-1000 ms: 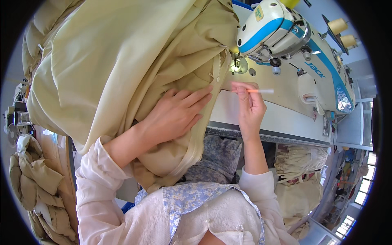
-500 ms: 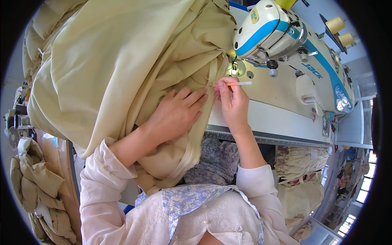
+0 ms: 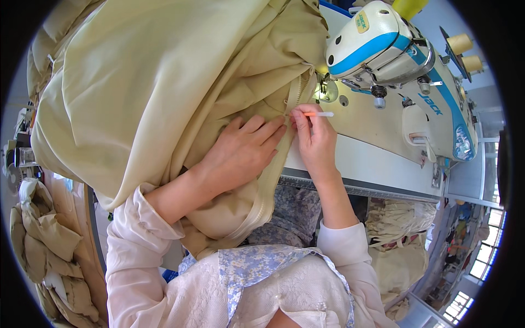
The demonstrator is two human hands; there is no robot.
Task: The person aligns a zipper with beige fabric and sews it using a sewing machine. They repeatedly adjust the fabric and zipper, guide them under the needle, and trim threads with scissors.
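Observation:
A large khaki garment point(image 3: 136, 98) is spread over the sewing table, and a zipper point(image 3: 299, 90) runs along its right edge. My left hand point(image 3: 240, 147) lies flat on the fabric with the fingers stretched out beside the zipper. Between the thumb and fingers of my right hand point(image 3: 316, 136) is a slim orange stick with a whitish end, like a pen point(image 3: 318, 114). Its tip is mostly covered by my fingers at the zipper edge, so I cannot tell whether it touches the cloth.
A white and blue sewing machine point(image 3: 377, 46) stands just right of the garment, with thread cones point(image 3: 460, 44) behind. Along the table's front edge runs a ruler strip point(image 3: 350, 189). Piled khaki garments point(image 3: 46, 235) lie at left; bundled cloth point(image 3: 399, 240) sits below right.
The view has shifted slightly, so the machine sits farther right in the picture. Both hands stay at the zipper edge, and the orange stick is tilted a little differently.

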